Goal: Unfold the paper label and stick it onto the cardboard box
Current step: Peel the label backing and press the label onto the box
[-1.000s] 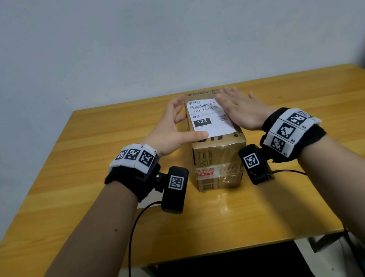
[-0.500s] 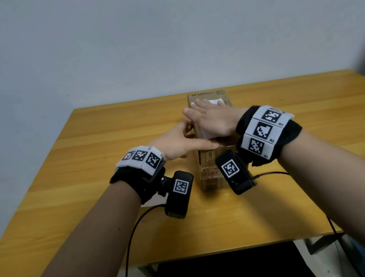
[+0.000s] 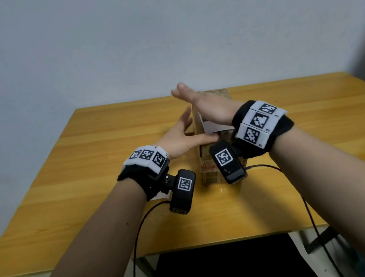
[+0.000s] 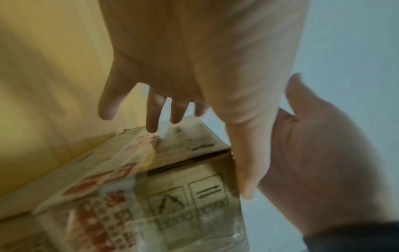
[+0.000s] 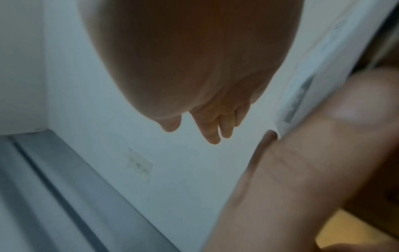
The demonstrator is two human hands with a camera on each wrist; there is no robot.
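Note:
The brown cardboard box (image 3: pixel 211 172) stands lengthwise in the middle of the table. The white paper label (image 3: pixel 212 126) lies unfolded on its top, mostly hidden under my right hand (image 3: pixel 207 107). That hand stretches flat across the label, straight fingers pointing up and left past the box's left edge. My left hand (image 3: pixel 182 136) is beside the box's left side with fingers spread, and its thumb (image 3: pixel 203 138) rests on the top by the label's near edge. The left wrist view shows the box (image 4: pixel 177 192) below the spread left hand (image 4: pixel 194 51).
The wooden table (image 3: pixel 90 202) reaches a grey wall at the back, and its front edge is near me. Black cables (image 3: pixel 139 230) trail from both wrist cameras over that edge. A bit of white paper (image 3: pixel 159 196) peeks out under my left wrist.
My right hand has swept leftward over the label from the box's right side, and its fingertips now rise past the left edge. The left hand has stayed at the box, thumb on top.

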